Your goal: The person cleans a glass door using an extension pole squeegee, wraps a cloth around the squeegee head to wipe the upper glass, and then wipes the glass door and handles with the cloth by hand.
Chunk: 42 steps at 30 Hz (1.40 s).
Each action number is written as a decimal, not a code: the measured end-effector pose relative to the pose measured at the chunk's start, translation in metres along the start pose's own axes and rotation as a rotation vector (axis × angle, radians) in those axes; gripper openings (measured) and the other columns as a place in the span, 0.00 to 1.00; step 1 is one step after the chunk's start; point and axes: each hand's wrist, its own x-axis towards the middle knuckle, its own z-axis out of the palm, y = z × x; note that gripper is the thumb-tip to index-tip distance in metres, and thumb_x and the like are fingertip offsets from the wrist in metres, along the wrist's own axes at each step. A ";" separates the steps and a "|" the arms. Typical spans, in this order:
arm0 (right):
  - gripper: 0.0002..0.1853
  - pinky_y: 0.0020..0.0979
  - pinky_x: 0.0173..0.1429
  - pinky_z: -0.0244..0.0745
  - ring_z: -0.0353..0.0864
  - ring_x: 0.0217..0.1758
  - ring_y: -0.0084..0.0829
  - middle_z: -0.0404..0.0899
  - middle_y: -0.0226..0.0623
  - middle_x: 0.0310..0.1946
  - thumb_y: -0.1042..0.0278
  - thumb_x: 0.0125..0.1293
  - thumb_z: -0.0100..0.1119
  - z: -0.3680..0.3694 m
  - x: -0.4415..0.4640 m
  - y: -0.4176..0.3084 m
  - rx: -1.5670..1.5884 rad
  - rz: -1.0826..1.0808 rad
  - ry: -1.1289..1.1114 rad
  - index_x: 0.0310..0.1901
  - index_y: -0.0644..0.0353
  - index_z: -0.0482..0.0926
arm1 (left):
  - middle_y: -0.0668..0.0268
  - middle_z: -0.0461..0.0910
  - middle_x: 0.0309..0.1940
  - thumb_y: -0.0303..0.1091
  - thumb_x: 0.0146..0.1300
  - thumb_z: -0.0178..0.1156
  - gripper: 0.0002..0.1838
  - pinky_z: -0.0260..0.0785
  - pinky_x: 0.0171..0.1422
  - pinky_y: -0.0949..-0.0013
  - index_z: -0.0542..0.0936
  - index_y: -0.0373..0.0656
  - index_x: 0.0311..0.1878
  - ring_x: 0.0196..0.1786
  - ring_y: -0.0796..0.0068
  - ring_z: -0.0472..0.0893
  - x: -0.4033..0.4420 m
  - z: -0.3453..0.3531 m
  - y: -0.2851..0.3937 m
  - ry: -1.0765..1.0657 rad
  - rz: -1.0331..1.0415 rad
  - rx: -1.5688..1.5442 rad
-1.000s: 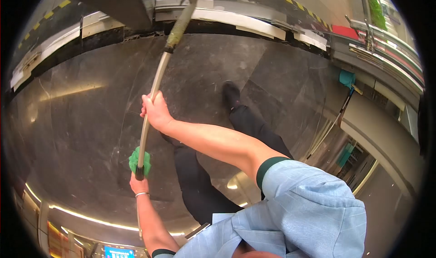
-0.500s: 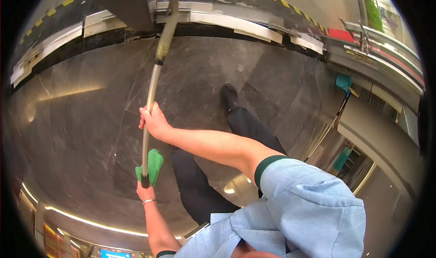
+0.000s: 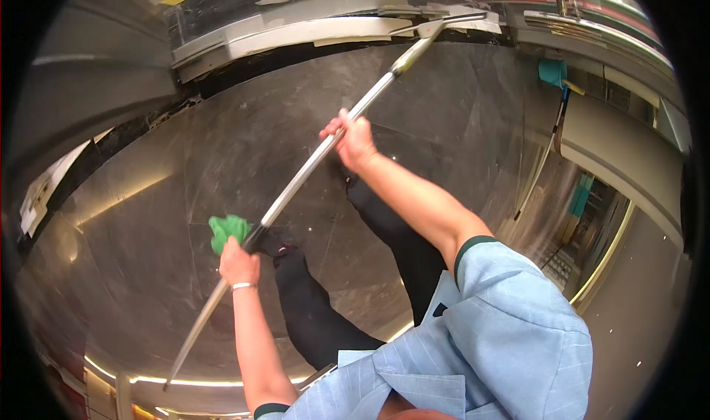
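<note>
A long metal pole (image 3: 299,177) runs diagonally across the view, with a thin-bladed squeegee head (image 3: 435,28) at its far upper-right end. My right hand (image 3: 355,140) is closed around the middle of the pole. Lower down, my left hand (image 3: 240,263) grips the pole at its dark collar. A bunched green cloth (image 3: 228,231) sticks out beside the left hand's fingers; whether it is pinched against the pole is hidden. Past the left hand, a thinner rod (image 3: 194,335) continues down to the left.
Dark tiled floor (image 3: 244,146) lies under my feet. White, worn ledge pieces (image 3: 274,35) line the far wall base. A large dark panel (image 3: 89,72) stands at the left. To the right are a teal bucket (image 3: 552,72) and a long-handled tool (image 3: 547,150).
The pole has swung from nearly upright in view to a diagonal, its far end moving right. My right hand has moved right and away; my left hand has risen slightly, with the green cloth.
</note>
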 end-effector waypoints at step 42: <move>0.09 0.37 0.32 0.77 0.71 0.25 0.27 0.67 0.33 0.25 0.67 0.71 0.50 0.168 -0.024 0.184 -0.044 0.212 -0.168 0.38 0.59 0.61 | 0.52 0.79 0.40 0.30 0.49 0.62 0.18 0.69 0.50 0.50 0.74 0.40 0.45 0.46 0.47 0.78 -0.030 0.015 -0.195 -0.021 -0.355 -0.047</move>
